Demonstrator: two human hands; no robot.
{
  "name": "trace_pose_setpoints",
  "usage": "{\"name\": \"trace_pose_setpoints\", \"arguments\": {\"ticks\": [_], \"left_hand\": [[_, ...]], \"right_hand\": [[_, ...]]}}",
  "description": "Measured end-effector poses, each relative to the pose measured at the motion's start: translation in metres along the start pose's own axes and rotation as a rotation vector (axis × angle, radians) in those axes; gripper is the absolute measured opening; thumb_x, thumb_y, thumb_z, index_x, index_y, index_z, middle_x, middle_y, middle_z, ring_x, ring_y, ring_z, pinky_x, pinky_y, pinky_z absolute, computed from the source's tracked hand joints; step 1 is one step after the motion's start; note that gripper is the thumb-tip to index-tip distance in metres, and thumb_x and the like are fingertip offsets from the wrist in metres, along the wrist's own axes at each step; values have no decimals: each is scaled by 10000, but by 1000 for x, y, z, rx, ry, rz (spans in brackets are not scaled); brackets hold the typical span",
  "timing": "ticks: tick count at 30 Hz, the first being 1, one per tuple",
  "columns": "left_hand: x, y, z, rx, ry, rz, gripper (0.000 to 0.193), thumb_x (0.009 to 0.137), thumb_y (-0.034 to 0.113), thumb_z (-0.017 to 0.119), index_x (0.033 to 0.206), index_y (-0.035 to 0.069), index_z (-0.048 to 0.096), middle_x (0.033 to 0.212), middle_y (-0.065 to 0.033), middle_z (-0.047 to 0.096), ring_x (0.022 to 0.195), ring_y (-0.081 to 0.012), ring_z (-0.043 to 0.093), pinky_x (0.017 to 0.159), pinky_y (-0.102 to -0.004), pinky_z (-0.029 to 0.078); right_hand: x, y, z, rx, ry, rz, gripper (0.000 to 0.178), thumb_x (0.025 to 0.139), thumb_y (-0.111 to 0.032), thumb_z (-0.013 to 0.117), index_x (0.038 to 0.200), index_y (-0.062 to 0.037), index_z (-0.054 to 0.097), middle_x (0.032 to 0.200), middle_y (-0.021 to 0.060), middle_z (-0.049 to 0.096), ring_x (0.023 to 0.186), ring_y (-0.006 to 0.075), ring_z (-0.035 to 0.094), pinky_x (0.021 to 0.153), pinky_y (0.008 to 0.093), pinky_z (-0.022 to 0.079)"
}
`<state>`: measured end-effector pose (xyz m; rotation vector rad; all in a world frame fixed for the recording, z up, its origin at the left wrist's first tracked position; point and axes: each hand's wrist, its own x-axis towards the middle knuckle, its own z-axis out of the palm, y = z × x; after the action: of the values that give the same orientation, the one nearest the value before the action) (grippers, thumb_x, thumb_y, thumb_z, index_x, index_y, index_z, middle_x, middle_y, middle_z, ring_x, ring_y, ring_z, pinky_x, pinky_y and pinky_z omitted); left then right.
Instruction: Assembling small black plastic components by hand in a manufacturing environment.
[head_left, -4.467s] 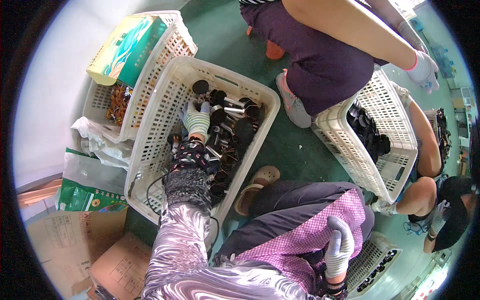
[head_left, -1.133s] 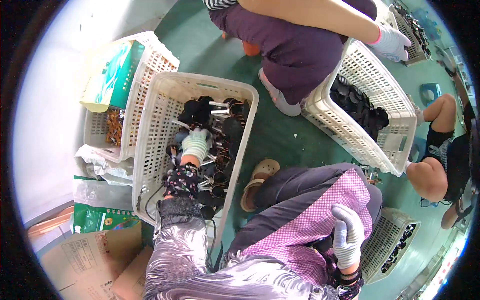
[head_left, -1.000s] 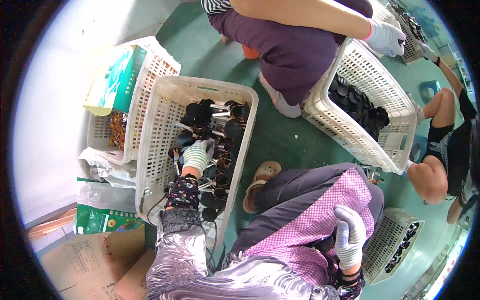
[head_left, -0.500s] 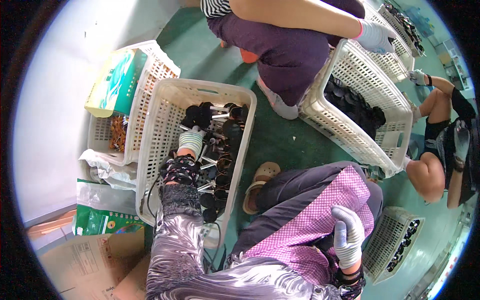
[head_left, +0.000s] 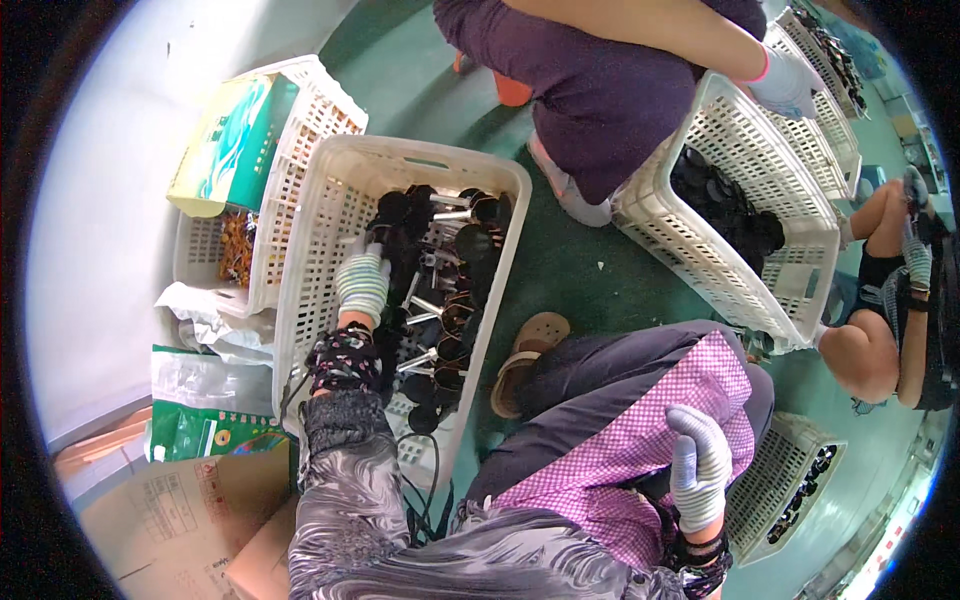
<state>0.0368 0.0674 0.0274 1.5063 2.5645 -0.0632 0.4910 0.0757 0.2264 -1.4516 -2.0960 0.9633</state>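
Your left hand (head_left: pixel 362 285) is down in a white basket (head_left: pixel 490 172) of black parts.
Its fingertips are among the black discs (head_left: pixel 473 243) and silver rods (head_left: pixel 424 310), and you can't tell from here whether they grip any. Your right hand (head_left: pixel 698 470) is raised over your pink checked apron (head_left: pixel 620 440), fingers loosely bent. You have striped gloves on your 2 hands, and a green-and-yellow box (head_left: pixel 235 145) sits left of the basket.

White wall (head_left: pixel 110 240) at left, brightly lit; green floor (head_left: pixel 565 270) across room; glare (head_left: pixel 893 545) at lower right.
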Motion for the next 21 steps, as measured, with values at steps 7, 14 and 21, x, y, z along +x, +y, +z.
{"name": "trace_pose_setpoints", "arguments": {"ticks": [7, 14, 21], "left_hand": [[8, -6, 3, -87, -277, -268, 393, 842, 273, 543, 1199, 112, 546, 1162, -186, 572, 1063, -339, 549, 899, -424, 443], [18, 0, 8, 86, -166, -42, 454, 794, 318, 586, 1199, 116, 549, 1228, -150, 517, 1172, -315, 457, 989, -415, 363], [33, -13, 14, 261, -214, -17, 526, 752, 374, 648, 1196, 110, 550, 1224, -134, 534, 1184, -294, 457, 995, -387, 361]], "right_hand": [[-1, -1, -1, 38, 9, 20, 181, 861, -141, 518, 949, -26, 626, 960, 139, 641, 886, 284, 609, 815, 357, 469], [-9, 3, -4, 25, 37, 15, 178, 857, -120, 516, 966, -22, 616, 957, 144, 638, 882, 282, 610, 810, 346, 471], [-10, 1, -9, 49, 47, 18, 170, 860, -125, 519, 963, -32, 618, 956, 141, 638, 878, 280, 612, 805, 346, 474]]}}
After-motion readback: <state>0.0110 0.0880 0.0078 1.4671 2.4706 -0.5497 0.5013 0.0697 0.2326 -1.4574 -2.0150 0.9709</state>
